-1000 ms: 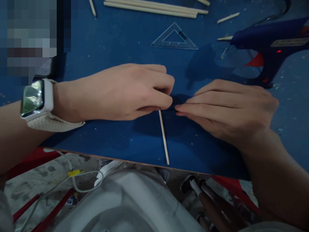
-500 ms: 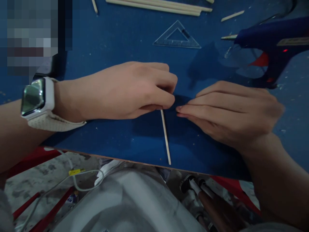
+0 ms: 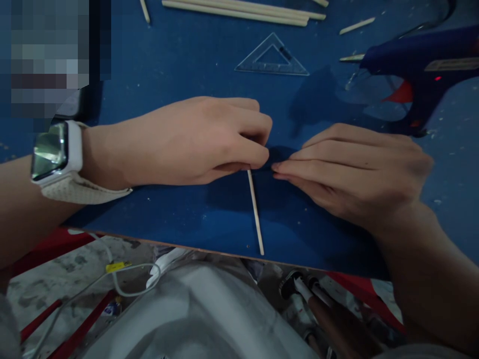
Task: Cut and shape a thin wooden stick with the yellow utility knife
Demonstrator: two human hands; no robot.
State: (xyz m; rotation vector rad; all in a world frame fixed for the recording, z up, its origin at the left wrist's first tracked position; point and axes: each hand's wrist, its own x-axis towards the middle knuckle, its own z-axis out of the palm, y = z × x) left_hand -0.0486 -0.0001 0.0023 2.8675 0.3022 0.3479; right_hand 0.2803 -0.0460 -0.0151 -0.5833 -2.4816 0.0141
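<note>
My left hand (image 3: 224,142), with a watch (image 3: 50,152) on its wrist, has its fingers curled and closed over the upper end of a thin wooden stick (image 3: 255,212). The lower part of that stick points toward the table's front edge; its upper end is hidden under the fingers. Just to the right, my right hand (image 3: 359,172) holds thumb and fingertips pressed together in a pinch, a little apart from the left hand. Whatever may be between those fingertips is too small to make out.
A blue glue gun (image 3: 419,60) with a red trigger stands at the right on the blue table (image 3: 179,214). A clear set square (image 3: 273,70) lies beyond my hands. Several wooden sticks (image 3: 239,12) lie at the back, with a short stick (image 3: 357,26) near the glue gun's nozzle.
Almost nothing differs. The whole view has shifted very slightly, and both hands keep their grip and place.
</note>
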